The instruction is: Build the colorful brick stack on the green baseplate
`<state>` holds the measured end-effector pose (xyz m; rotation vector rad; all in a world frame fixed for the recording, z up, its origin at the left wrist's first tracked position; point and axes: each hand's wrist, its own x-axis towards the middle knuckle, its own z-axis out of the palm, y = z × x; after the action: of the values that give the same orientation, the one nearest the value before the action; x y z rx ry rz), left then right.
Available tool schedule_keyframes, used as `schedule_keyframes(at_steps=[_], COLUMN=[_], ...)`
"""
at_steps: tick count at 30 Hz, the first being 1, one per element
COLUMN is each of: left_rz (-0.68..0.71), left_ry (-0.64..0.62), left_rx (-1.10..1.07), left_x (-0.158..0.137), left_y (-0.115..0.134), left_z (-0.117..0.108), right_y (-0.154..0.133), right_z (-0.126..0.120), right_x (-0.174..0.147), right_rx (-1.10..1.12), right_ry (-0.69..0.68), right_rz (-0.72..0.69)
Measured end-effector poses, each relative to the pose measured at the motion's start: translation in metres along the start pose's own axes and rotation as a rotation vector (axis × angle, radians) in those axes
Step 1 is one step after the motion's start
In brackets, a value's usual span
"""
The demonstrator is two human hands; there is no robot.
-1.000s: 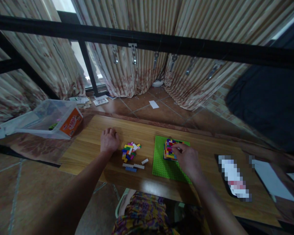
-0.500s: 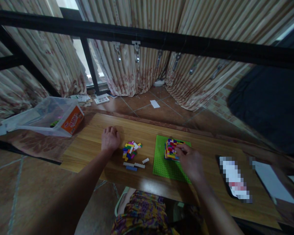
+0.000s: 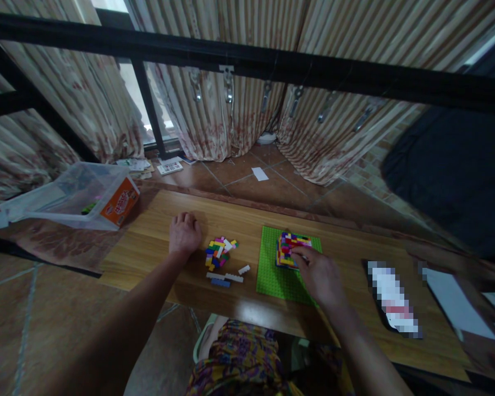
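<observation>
Nearest us is the patterned cloth (image 3: 235,357) over the person's lap, close against the table (image 3: 144,231). Beyond its front edge we see a blue brick (image 3: 220,283) and white bricks (image 3: 234,278), set just apart from the pile, perhaps sorted by their length. The green plate (image 3: 268,283) lies flat before the right hand (image 3: 319,275), where that arm reaches it without strain, we judge. On its far half sits the build (image 3: 284,247), a low, many-coloured block. The right hand comes over its near right side, thumb and forefinger drawn nearly together at the bricks; we cannot tell whether a piece is pinched between them. To the left we find the pile (image 3: 218,250) of small bricks, between the hands and so probably handy to both. Beside it the left hand (image 3: 185,234) rests on the wood, fingers loosely curled, apparently as a steadying prop; its palm is hidden, so we cannot tell if it holds anything. Farther left stands the clear box (image 3: 119,206); curtains (image 3: 247,121) hang behind.
</observation>
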<state>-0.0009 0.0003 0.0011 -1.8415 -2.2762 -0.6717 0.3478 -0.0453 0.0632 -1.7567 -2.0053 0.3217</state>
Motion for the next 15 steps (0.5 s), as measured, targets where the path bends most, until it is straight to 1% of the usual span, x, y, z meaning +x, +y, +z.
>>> schedule_keyframes(at_steps=[9,15], left_rz=[-0.002,0.006], left_ry=[0.014,0.014], left_rx=[0.014,0.022], left_x=[-0.0001,-0.0001], left_y=[-0.0018,-0.0021], left_z=[0.0023,0.0032], right_y=[-0.0001,0.0032], right_z=[-0.001,-0.0014], right_x=[0.0052,0.0097], right_rx=[-0.116,-0.049], right_ry=[-0.018,-0.009], right_rz=[-0.084,-0.099])
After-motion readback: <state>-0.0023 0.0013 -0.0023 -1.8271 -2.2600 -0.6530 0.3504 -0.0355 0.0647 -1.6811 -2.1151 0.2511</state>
